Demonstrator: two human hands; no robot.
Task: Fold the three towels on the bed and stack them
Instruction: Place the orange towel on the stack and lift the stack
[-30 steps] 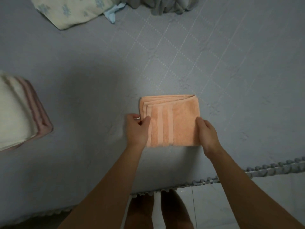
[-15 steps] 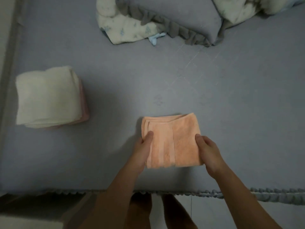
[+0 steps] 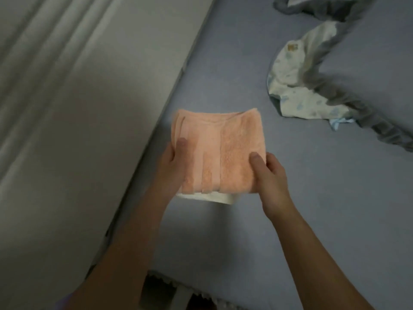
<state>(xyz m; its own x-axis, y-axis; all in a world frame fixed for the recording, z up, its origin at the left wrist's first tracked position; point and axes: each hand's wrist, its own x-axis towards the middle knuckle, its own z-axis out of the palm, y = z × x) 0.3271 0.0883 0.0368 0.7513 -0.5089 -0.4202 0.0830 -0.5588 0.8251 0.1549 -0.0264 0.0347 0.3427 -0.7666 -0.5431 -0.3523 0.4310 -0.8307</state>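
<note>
Peach terry, folded small, now hovers over the stack: the peach towel [image 3: 218,153] has left the bare middle of the bed [image 3: 279,231], where it lay half a second ago, and sits above the cream towel [image 3: 207,197], whose edge peeks out beneath. The left hand [image 3: 172,162] grasps one side, thumb on top; the right hand [image 3: 271,173] pinches the other. Only the set-down looks left. A wall [image 3: 78,108] runs close beside the pile, while a rumpled floral blanket [image 3: 299,86] lies well apart, blocking nothing.
</note>
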